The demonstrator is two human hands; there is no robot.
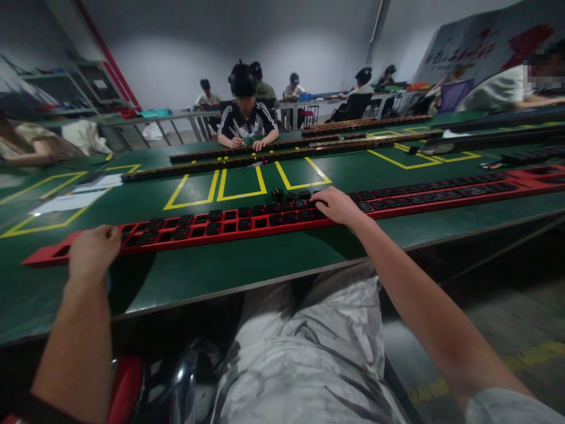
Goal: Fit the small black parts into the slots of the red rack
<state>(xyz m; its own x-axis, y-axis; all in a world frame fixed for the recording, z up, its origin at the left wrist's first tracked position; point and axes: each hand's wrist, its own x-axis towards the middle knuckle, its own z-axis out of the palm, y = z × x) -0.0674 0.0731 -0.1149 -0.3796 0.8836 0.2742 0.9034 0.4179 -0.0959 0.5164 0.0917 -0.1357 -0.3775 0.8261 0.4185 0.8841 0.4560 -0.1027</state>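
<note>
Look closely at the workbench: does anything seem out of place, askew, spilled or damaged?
Yes: a few loose black parts lie just past the far edge of the red frame, near the right hand. They look odd because similar parts sit in the frame's slots. No spill shows; small damage can't be told.

The frame [46, 254] runs left to right along the near side of the table [265, 259], blocks [213, 215] in its slots. The left hand [97, 247] is at its left end, the right hand [335, 205] at its middle — loose blocks [276, 194] just left, at the frame's far edge. Behind lie strips [176, 169], papers [75, 201] to their left — and beyond the strips, a co-worker [247, 122].
</note>
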